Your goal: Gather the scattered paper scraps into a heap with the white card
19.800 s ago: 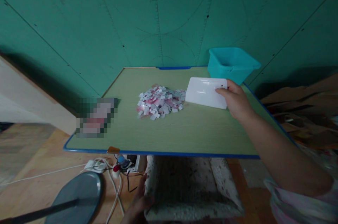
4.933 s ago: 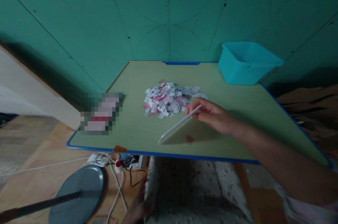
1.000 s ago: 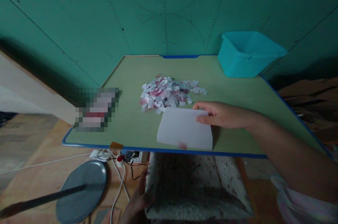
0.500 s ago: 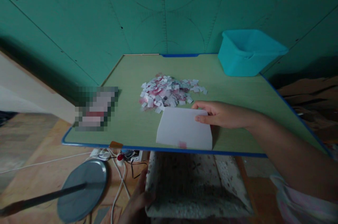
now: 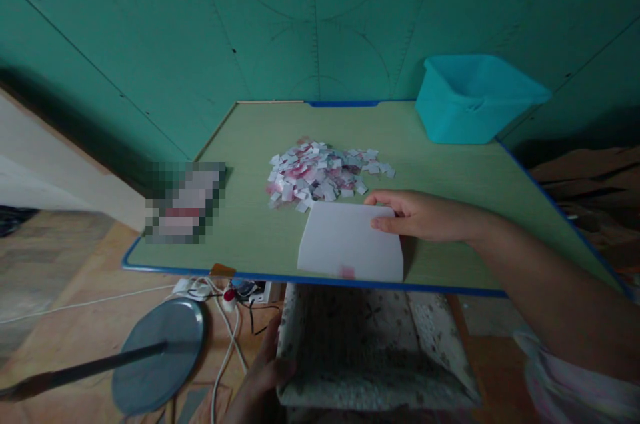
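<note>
My right hand point(image 5: 417, 216) pinches the upper right corner of a slightly bowed white card point(image 5: 350, 241), thumb on top and fingers behind. The card lies at the near edge of the green table, with a small pink mark near its lower edge. Just beyond it is a loose pile of small white and pink paper scraps point(image 5: 313, 174). Below the table edge, my left hand point(image 5: 263, 367) grips the left side of an open, floral-patterned box point(image 5: 435, 327). The box's inside is dark, and some of the left fingers are hidden.
At the table's point(image 5: 240, 237) back right corner stands a turquoise bin point(image 5: 455, 121). A blurred-out flat object point(image 5: 187, 204) lies at the left edge. On the floor are a round grey base with a pole point(image 5: 155, 357), white cables point(image 5: 233, 331) and a power strip point(image 5: 193, 287).
The view has shifted very slightly. Both hands, the card, the box and the paper pile keep their places relative to one another.
</note>
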`<state>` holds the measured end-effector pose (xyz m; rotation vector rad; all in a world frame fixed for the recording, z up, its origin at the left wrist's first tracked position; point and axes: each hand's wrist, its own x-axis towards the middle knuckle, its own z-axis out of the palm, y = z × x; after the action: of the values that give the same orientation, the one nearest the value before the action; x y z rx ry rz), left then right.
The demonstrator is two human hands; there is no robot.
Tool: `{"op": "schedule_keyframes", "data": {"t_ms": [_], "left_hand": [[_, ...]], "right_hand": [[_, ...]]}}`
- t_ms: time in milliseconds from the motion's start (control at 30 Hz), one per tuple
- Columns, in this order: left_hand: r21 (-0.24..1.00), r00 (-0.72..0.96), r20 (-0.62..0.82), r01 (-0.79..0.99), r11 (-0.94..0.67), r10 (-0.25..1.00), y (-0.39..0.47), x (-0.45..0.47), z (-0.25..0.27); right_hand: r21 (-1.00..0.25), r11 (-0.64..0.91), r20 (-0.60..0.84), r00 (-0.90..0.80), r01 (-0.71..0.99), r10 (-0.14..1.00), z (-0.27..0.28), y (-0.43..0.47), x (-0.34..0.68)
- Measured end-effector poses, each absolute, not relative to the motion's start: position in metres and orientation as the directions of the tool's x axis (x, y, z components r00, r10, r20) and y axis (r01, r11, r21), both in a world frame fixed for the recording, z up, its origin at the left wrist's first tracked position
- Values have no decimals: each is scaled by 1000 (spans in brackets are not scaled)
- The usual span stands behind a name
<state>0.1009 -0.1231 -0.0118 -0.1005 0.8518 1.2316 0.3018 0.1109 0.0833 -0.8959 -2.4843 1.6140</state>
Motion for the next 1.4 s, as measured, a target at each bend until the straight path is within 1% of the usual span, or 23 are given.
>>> {"op": "schedule_keyframes", "data": {"t_ms": [100, 300, 467, 633, 767, 833, 967, 1100, 1133, 1267, 1400], "left_hand": [[358, 111, -625, -839, 410, 773, -123, 102, -10], [346, 140, -596, -844, 411, 790, -123, 101, -10], [376, 98, -594, -843, 384, 798, -124, 100, -17], [339, 118, -596, -860, 381, 795, -123, 101, -17], [384, 90, -580, -846, 369, 810, -121, 103, -16], [388, 94, -571, -845, 368, 816, -121, 105, -14], [367, 68, -607, -859, 355, 792, -121, 108, -5], [314, 164, -593, -854, 414, 789, -122, 107, -2], [315, 165, -586, -856, 411, 793, -122, 107, -2], [374, 79, -600, -852, 366, 796, -121, 107, -1], [339, 154, -571, -850, 403, 806, -122, 104, -6]], "right_hand": [[-853, 283, -267, -833, 438, 485, 84, 111, 302], [-836, 320, -251, -829, 446, 501, 84, 110, 301], [-834, 323, -253, -830, 448, 497, 83, 111, 301], [-828, 321, -263, -823, 460, 503, 83, 111, 301], [-829, 314, -268, -821, 464, 505, 84, 110, 301], [-834, 302, -273, -820, 463, 502, 84, 110, 301], [-838, 304, -262, -822, 454, 506, 84, 110, 301], [-833, 311, -260, -821, 457, 508, 85, 110, 301], [-835, 308, -262, -821, 456, 507, 84, 110, 301], [-841, 303, -258, -825, 447, 503, 84, 110, 301], [-838, 311, -254, -825, 448, 504, 84, 110, 301]]}}
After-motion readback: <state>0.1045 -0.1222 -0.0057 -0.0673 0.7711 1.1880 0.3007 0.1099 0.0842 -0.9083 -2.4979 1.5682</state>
